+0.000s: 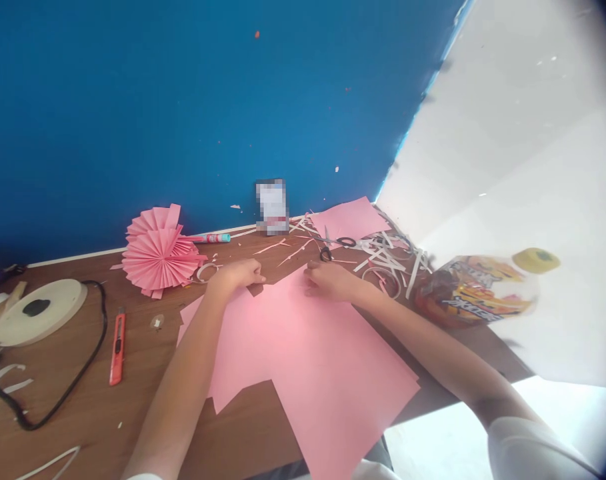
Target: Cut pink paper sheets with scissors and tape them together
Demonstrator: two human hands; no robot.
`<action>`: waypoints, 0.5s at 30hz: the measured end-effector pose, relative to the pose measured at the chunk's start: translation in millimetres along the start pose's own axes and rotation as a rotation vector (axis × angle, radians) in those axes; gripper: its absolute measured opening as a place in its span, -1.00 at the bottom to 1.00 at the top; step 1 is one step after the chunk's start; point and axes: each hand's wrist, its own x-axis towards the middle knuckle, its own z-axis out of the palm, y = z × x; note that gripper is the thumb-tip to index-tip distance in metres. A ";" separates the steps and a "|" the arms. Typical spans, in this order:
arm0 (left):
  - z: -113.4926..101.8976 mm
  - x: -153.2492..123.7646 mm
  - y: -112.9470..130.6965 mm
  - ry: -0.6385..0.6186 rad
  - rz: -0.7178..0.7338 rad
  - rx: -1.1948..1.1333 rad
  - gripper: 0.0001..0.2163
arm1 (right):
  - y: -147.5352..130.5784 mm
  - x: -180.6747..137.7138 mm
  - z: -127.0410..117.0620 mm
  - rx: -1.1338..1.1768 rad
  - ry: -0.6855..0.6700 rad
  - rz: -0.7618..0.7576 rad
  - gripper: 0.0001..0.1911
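Pink paper sheets (323, 360) lie overlapped on the brown table, the top one hanging over its near edge toward me. My right hand (331, 280) has its fingers curled on the far corner of the top sheet, pinching it. My left hand (240, 273) is closed at the far edge of the sheets on the left; its fingertips are curled under, so what they hold, if anything, is hidden. My left forearm crosses over the sheets' left part. Just beyond my right hand, scissors (340, 241) with black handles lie spread apart.
Pink folded paper rosettes (163, 257) sit back left, beside a teal-capped tube (217, 238). A red cutter knife (117, 347) and a pale round device (40, 313) with a black cord lie left. Paper strips (383, 257), another pink sheet (353, 217) and a yellow-capped bottle (483, 290) are right.
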 end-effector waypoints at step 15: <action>10.7 -0.6 56.5 0.211 0.567 -0.143 -0.74 | 9.5 -1.8 -15.4 0.507 0.201 -0.013 -0.82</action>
